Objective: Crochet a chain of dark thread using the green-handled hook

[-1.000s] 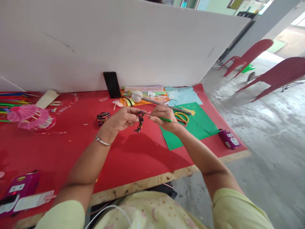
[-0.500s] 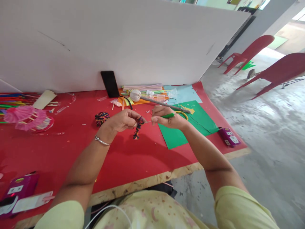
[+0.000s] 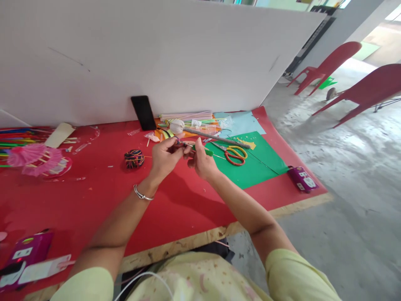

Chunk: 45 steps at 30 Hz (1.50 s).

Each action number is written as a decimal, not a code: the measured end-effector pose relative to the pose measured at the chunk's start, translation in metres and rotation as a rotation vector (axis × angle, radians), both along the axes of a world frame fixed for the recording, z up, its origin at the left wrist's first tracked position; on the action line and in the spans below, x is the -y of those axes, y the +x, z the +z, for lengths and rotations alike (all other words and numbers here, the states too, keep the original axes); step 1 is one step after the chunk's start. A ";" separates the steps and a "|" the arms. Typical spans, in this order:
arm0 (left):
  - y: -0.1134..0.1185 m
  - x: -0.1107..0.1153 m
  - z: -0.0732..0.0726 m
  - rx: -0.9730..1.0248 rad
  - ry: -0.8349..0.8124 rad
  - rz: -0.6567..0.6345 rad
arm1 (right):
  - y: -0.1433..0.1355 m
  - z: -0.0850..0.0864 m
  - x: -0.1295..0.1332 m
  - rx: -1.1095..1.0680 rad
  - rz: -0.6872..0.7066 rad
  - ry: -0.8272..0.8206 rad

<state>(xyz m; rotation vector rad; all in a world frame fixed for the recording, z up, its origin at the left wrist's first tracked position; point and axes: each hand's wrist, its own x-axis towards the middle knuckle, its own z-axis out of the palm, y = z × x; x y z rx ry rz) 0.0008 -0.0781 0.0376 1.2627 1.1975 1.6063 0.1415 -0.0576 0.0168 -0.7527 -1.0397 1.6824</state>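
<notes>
My left hand (image 3: 167, 156) is closed on a small piece of dark multicoloured crochet (image 3: 179, 143), mostly hidden by the fingers. In my right hand (image 3: 202, 162) is a crochet hook with a green handle (image 3: 203, 151); its metal shaft reaches the yarn piece. The two hands nearly touch above the red table covering. Left of my left hand lies a ball of dark multicoloured yarn (image 3: 134, 159), and a strand runs from it toward that hand. Scissors with red and yellow handles (image 3: 234, 157) rest on green paper just right of my right hand.
A black phone (image 3: 143, 113) leans against the white board (image 3: 175, 54). Behind my hands lie a stick with a round white head (image 3: 177, 126) and straws (image 3: 188, 115). A pink pleated paper craft (image 3: 36, 160) is at left, a purple box (image 3: 302, 179) at right.
My right hand has moved left with the hook, close to my left hand. The scissors have come into fuller view. The crochet piece no longer hangs visibly below my left fingers.
</notes>
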 end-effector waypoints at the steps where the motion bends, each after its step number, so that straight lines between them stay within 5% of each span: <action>1: 0.000 0.000 0.002 0.075 -0.036 -0.014 | -0.001 -0.002 0.000 0.006 -0.033 0.043; 9: -0.008 0.003 0.021 0.378 -0.270 -0.182 | -0.008 -0.009 -0.004 0.001 -0.145 0.226; 18: -0.014 -0.003 0.014 0.315 -0.181 -0.072 | -0.012 -0.006 -0.005 0.047 -0.180 0.170; 26: -0.016 -0.003 0.002 -0.040 0.045 0.036 | -0.012 -0.003 -0.001 0.208 -0.331 0.284; 31: -0.014 -0.005 0.008 0.228 -0.121 -0.130 | -0.036 -0.005 0.002 0.007 -0.410 0.086; 37: -0.033 -0.006 0.019 0.334 -0.170 -0.287 | -0.042 0.007 -0.001 -0.228 -0.053 -0.215; 45: -0.056 -0.012 0.018 0.250 -0.339 -0.546 | -0.002 0.001 -0.037 -0.079 0.386 -0.183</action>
